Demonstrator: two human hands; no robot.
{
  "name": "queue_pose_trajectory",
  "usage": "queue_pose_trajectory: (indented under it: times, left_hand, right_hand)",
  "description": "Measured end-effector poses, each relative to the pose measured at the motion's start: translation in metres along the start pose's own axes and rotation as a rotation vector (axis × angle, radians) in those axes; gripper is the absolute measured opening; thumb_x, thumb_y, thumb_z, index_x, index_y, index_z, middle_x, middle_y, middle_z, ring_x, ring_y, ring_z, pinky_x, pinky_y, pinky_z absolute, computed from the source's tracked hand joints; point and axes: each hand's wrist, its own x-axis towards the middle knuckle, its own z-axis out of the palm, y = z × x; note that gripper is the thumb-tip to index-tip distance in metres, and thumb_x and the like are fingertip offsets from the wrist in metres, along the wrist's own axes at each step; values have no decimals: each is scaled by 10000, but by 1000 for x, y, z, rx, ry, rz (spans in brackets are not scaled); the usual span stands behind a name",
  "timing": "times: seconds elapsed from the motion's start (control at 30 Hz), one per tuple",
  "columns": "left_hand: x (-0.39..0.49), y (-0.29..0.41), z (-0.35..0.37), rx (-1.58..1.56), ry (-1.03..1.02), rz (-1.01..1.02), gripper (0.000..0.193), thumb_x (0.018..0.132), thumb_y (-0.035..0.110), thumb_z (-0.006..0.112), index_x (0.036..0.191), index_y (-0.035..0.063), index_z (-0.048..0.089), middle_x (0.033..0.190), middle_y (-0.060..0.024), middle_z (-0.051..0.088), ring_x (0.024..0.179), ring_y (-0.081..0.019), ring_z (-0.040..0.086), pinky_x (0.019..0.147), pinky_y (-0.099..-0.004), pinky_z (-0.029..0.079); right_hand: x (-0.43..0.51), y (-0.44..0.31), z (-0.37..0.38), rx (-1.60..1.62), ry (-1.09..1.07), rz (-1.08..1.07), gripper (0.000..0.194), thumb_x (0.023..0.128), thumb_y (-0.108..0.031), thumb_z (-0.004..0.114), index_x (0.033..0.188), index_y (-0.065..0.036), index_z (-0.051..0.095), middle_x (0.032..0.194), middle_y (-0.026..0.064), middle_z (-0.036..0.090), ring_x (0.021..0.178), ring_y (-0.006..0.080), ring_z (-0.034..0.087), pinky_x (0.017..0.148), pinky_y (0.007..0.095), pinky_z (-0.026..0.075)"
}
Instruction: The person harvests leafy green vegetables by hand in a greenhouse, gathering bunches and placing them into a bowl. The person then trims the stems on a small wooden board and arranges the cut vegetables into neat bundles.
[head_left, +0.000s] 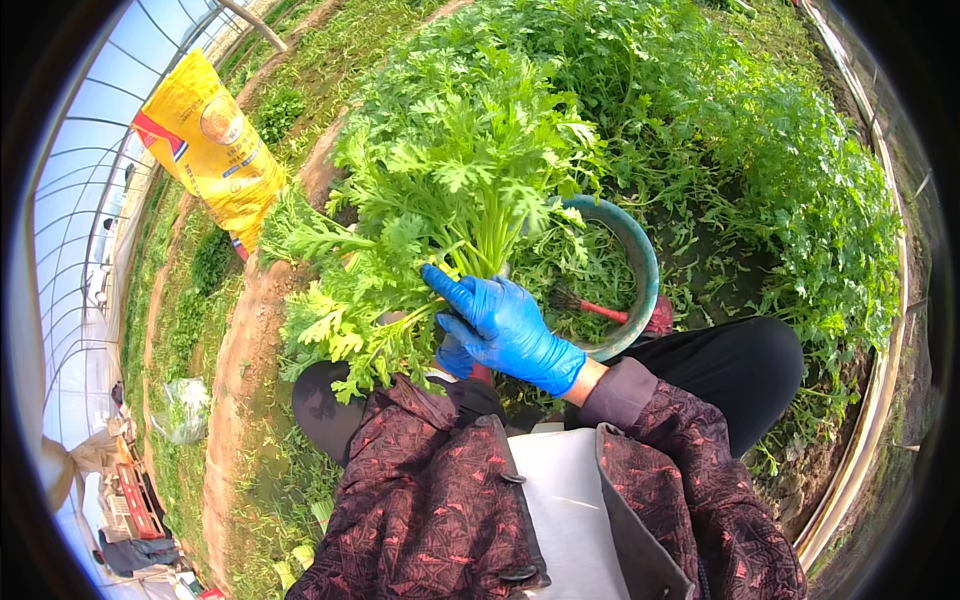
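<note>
A large bunch of leafy greens with lobed leaves and pale stems (487, 225) stands up in front of me. My right hand (514, 330), in a blue glove, is closed at the base of its stems, with fingers pointing left. Beneath it, mostly covered, is my left hand (454, 355), also in a blue glove; its grip is hidden. More leafy stalks (352, 322) spread left beside both hands. To the right, a round green-blue tub (643, 259) holds loose leaves. A red-handled tool with a dark, bristly end (600, 310) lies across those leaves.
Dense standing greens (787, 195) grow ahead and right. A yellow printed sack (225, 157) stands at left, near a bare soil ridge (240, 375). Farther left sits a clear plastic bag (184, 410) with greens. A pale edging strip (889, 330) borders the bed at right.
</note>
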Motion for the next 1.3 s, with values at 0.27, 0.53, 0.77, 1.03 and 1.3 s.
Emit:
queue_pose_trajectory:
  times: [0.27,0.53,0.77,1.03,1.3]
  left_hand:
    - [-3,4,-7,-31,-46,-42,332,829,30,691,1143,53,583,1041,-38,624,971,-184,589,872,-313,481]
    - [5,-3,-4,73,-68,3,325,826,23,689,1133,56,587,1041,-39,624,971,-185,589,876,-316,480]
    - [5,3,-3,174,-120,-22,320,823,17,688,1125,58,590,1042,-40,624,972,-185,588,879,-318,478]
    - [-7,21,-2,-106,-154,-93,287,817,66,687,1078,30,572,915,-49,601,811,-166,584,738,-302,489]
    - [-6,27,-3,-89,-243,-92,249,811,119,682,1013,16,578,851,-53,583,762,-166,556,690,-300,455]
  right_hand:
    - [-5,9,0,12,63,4,731,834,-208,634,1456,-42,288,853,142,583,780,343,594,719,454,471]
    - [2,20,-18,11,394,125,273,794,-134,695,1055,-92,628,770,94,630,655,283,620,597,378,491]
    - [37,42,-34,-140,459,56,356,781,-81,716,1125,-117,631,657,49,603,555,191,593,532,316,473]
    - [31,60,-30,-199,407,267,588,776,-285,735,1290,-101,517,671,59,627,568,265,630,520,375,493]
    - [40,53,-36,-219,425,170,522,781,-241,715,1266,-141,549,644,71,628,581,279,634,529,392,498]
